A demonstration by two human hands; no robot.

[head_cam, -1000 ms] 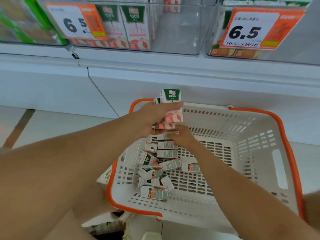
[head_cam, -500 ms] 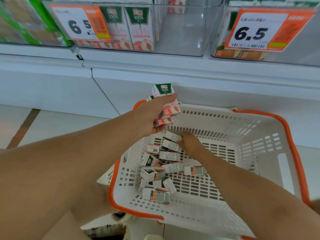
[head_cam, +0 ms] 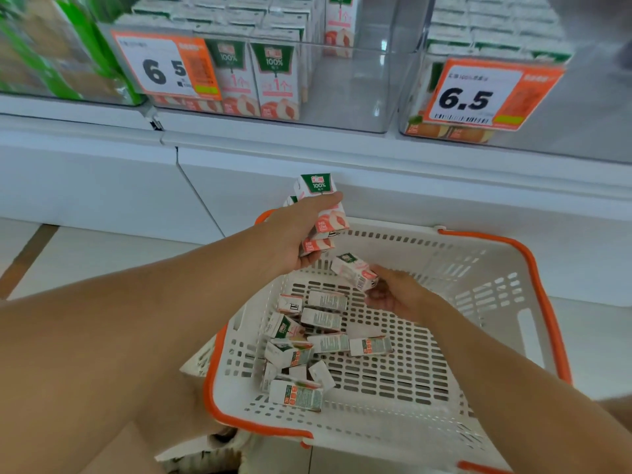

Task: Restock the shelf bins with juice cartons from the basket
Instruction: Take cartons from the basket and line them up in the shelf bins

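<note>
Left hand [head_cam: 294, 234]: grips a small stack of juice cartons [head_cam: 319, 206], long axis upright, green tops up, above the basket's far rim.
Right hand [head_cam: 393, 295]: pinches one carton [head_cam: 354, 270], tilted, top pointing up-left.
Basket [head_cam: 478, 268]: white, orange-rimmed; loose cartons [head_cam: 307, 340] lie flat inside.
Shelf bin [head_cam: 345, 94]: clear, partly filled.
Floor [head_cam: 102, 248]: pale tile.

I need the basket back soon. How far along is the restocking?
Partly done. The clear bin behind the left 6.5 tag already holds rows of cartons on its left side, with its right side bare. In hand: the left hand grips a few cartons, and the right hand lifts one carton. Left: roughly ten loose cartons in the basket.
</note>
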